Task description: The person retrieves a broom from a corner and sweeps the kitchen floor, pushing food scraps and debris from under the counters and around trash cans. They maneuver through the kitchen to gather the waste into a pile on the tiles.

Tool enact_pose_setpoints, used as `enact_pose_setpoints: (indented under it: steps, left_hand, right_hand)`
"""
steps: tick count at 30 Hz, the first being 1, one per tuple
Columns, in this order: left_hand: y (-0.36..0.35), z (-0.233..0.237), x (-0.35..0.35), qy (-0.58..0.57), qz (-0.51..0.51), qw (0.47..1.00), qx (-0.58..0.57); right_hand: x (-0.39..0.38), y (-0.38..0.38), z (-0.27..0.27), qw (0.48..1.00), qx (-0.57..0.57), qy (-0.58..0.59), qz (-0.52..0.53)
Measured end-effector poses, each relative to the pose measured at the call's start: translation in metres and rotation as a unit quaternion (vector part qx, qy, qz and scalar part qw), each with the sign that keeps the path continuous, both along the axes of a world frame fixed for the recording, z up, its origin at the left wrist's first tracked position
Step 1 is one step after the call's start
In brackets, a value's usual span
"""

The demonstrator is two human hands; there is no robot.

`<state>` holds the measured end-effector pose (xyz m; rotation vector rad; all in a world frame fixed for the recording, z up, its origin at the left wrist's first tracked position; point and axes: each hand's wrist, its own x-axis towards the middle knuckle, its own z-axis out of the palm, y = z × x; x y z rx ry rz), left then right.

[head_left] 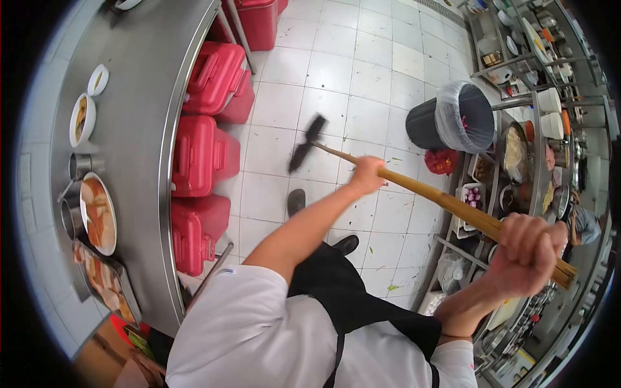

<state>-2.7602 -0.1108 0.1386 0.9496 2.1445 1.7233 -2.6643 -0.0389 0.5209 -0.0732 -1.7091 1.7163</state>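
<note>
Broom (pixel 424 188) slants over the tiled floor (pixel 272 152), blurred bristle head (pixel 304 145) ahead of the shoes (pixel 347 244). On my remote feed, left hand (pixel 369 176) and right hand (pixel 527 251) both wrap closed around the handle. Risk, my judgement: a wide swing could knock the butt end into the loaded shelves (pixel 462 253); clearance unreadable. Loose green scraps (pixel 392 287) underfoot could cause a slip.

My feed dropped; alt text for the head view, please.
Left hand and right hand grip a pole with a dark brush head over white floor tiles with scattered scraps. Red bins stand left, a lined dark bin right.
</note>
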Motion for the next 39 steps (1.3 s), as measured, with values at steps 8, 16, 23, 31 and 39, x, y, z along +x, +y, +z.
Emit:
enact_pose_setpoints:
  steps: [8,16,23,31,39]
  left_hand:
    - [0.067,0.092,0.052,-0.100,-0.243,0.964,0.028]
    - [0.025,0.068,-0.091,0.111,-0.114,0.985,-0.065]
    - [0.046,-0.062,-0.263,0.125,0.081,0.938,-0.312]
    - [0.220,0.035,-0.138,-0.070,-0.116,0.982,-0.130]
    - [0.256,0.122,-0.149,-0.040,-0.237,0.970,-0.026]
  right_hand:
    - [0.032,0.010,0.080,0.974,0.197,0.046,-0.101]
    - [0.037,0.064,0.013,0.995,-0.006,0.066,-0.071]
    - [-0.140,0.098,-0.137,0.995,-0.053,-0.042,-0.074]
    - [-0.177,0.207,0.021,0.995,0.091,0.021,-0.024]
    - [-0.177,0.231,0.077,0.980,0.171,0.071,-0.070]
